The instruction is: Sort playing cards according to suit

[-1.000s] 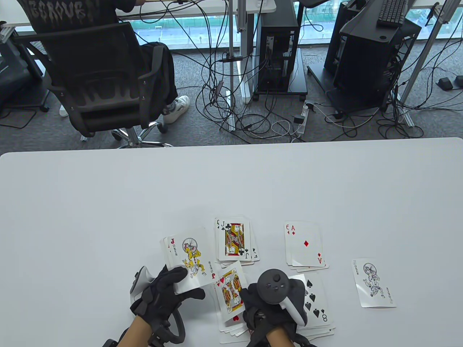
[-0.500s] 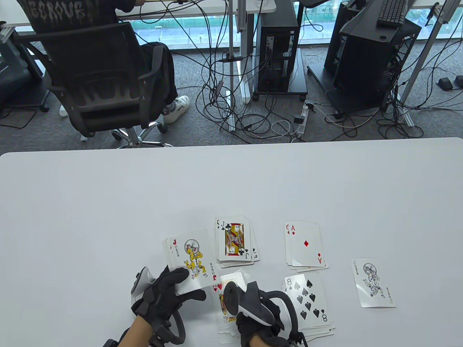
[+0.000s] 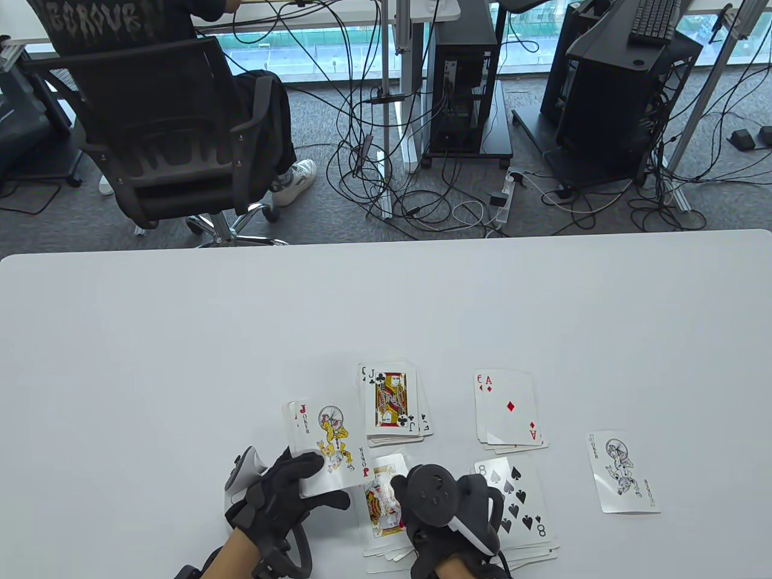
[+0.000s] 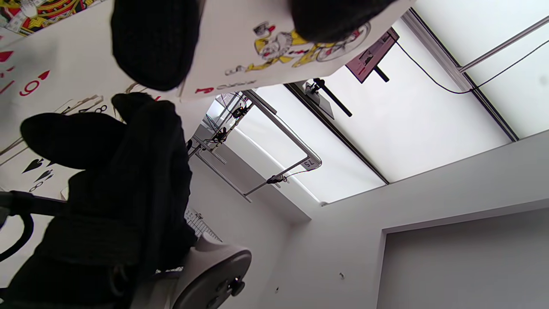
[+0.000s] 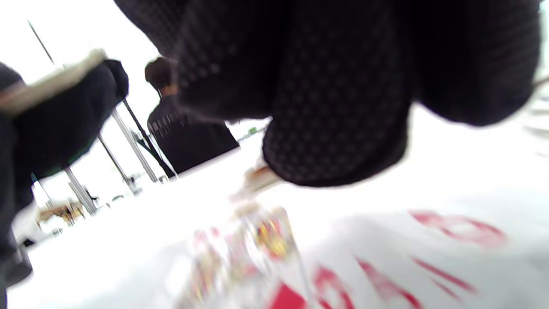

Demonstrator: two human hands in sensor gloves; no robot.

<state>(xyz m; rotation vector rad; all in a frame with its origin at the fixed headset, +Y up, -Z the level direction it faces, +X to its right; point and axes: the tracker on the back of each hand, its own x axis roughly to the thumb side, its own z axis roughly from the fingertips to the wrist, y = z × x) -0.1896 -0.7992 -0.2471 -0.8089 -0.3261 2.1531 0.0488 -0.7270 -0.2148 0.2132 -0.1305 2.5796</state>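
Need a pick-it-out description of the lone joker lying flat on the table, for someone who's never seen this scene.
Start at the white table and go to the group of cards near its front edge. Right of the ace of diamonds pile and the 8 of spades pile, one card lies alone: the grey joker. It is a single card, not a pile, and its figure is grey, unlike the coloured joker held in the left hand.

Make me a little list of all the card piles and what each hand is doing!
left hand: holds a stack of cards, colour joker on top
right hand: over the hearts pile; its grip is hidden
clubs pile: jack on top
diamonds pile: ace on top
spades pile: eight on top
grey joker: lies alone, far right
table: white
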